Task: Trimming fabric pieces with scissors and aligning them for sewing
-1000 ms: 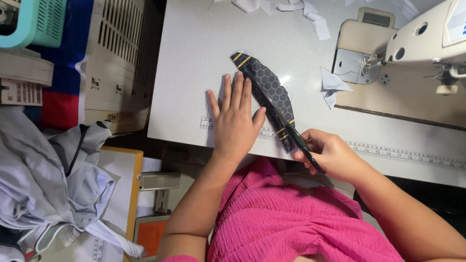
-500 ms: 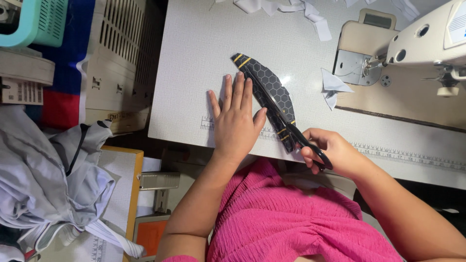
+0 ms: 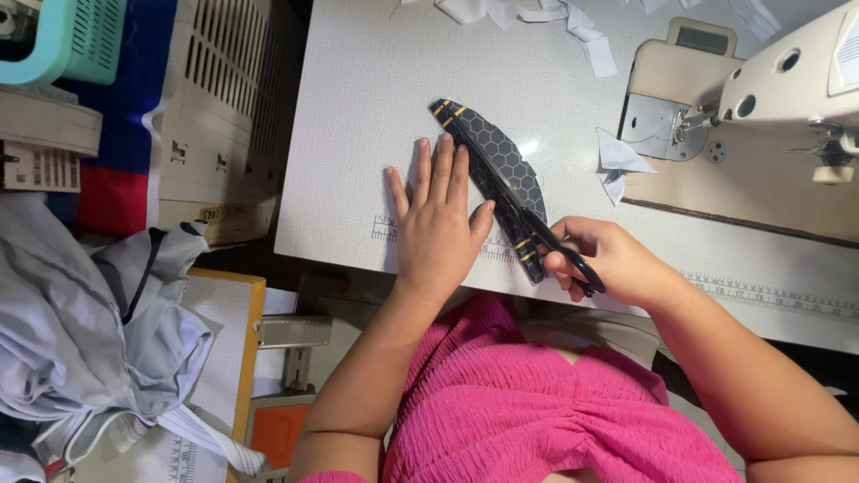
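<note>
Left hand [image 3: 436, 224]: we press it flat, fingers spread, beside the dark fabric strip [image 3: 497, 170].
Right hand [image 3: 608, 261]: clamped around black scissors [image 3: 546, 234] (blades lying along the strip).

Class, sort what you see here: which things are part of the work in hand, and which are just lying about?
In use:
left hand, flat beside the fabric
right hand
black scissors
dark hexagon-patterned fabric piece

Lying about:
sewing machine
white fabric scraps
grey cloth
teal basket

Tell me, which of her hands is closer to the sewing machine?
The right hand. It grips black scissors just below and left of the sewing machine. The left hand lies flat on the white table, beyond the dark hexagon-patterned fabric piece, farther away.
</note>
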